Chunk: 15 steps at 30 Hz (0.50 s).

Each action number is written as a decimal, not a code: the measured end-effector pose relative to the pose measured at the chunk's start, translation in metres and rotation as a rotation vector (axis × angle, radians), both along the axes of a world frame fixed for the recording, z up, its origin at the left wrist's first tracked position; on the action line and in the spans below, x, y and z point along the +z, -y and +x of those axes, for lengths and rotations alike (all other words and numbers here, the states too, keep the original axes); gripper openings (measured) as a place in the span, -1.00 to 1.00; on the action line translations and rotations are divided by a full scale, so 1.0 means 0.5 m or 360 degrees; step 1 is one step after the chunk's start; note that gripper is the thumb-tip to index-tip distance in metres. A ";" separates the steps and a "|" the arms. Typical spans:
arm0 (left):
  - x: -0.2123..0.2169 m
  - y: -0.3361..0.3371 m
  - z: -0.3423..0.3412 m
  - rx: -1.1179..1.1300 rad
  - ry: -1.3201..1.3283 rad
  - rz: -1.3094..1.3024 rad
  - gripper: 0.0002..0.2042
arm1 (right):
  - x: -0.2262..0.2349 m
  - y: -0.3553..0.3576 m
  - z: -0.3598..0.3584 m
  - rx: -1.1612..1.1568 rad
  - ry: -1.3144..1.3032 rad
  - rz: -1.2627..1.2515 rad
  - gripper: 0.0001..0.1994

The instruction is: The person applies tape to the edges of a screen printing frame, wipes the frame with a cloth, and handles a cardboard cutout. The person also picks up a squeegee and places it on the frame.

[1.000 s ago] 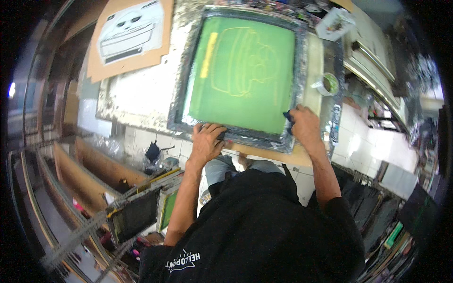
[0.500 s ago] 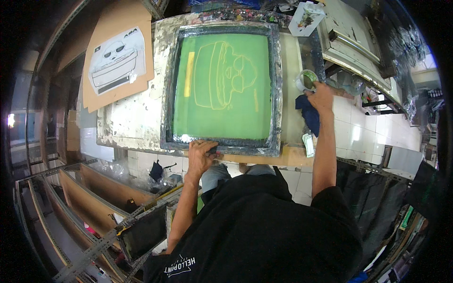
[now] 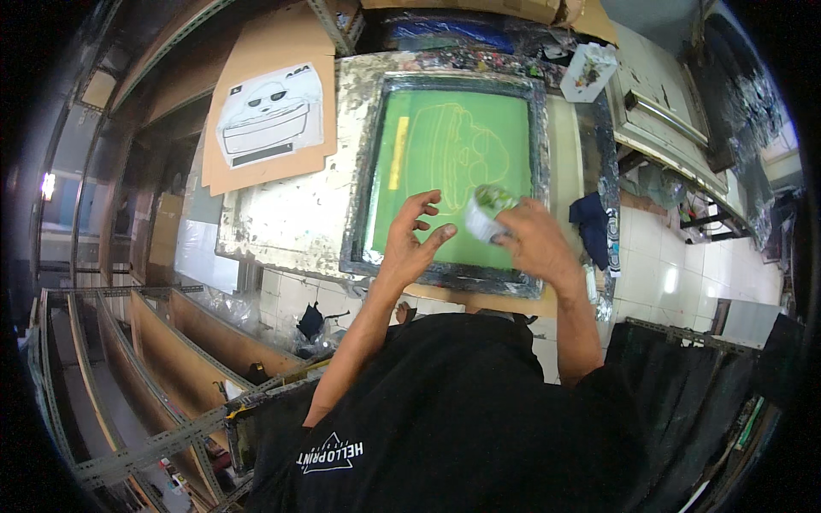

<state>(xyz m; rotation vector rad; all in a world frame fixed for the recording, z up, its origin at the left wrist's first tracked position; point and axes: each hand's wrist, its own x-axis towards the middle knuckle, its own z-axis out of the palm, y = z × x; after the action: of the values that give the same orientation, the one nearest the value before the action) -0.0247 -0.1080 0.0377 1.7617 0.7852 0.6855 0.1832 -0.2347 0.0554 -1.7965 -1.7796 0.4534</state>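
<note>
A screen printing frame (image 3: 358, 224) with dark, stained edges lies on the worktable. Its green mesh (image 3: 410, 231) carries a yellowish outline drawing and a yellow strip. Above the lower part of the mesh, my right hand (image 3: 547, 246) grips a small white tub (image 3: 484, 226), tilted and a little blurred, with green inside. My left hand (image 3: 414, 244) hovers to the left of the tub, its fingers apart and slightly curled, holding nothing.
A printed drawing (image 3: 270, 115) rests on brown cardboard (image 3: 221, 171) at the left of the worktable (image 3: 282, 224). Dark blue cloth (image 3: 590, 224) hangs at its right edge. A stained white container (image 3: 588, 73) stands at the back right. Wooden shelves (image 3: 175, 346) are at lower left.
My right hand has lifted the tub from the table's right side and brought it left over the mesh. My left hand has left the frame's near edge and risen over the mesh. The view has shifted.
</note>
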 end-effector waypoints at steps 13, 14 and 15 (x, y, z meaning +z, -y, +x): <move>-0.050 -0.065 -0.181 0.0267 -0.0164 -0.0395 -0.97 | 0.025 -0.062 -0.225 -0.0108 0.0009 -0.0050 -0.55; -0.065 -0.064 -0.194 0.0345 -0.0054 -0.0464 -0.97 | 0.008 -0.072 -0.241 -0.0083 0.0071 -0.0014 -0.54; -0.073 -0.071 -0.205 0.0331 -0.0064 -0.0488 -0.94 | -0.006 -0.079 -0.251 -0.0070 0.0140 0.0024 -0.53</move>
<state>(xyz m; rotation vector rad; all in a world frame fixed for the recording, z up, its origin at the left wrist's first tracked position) -0.1271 -0.0727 0.0010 1.4327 1.0531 0.6295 0.0577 -0.1951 0.0524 -1.8673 -1.7933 0.3477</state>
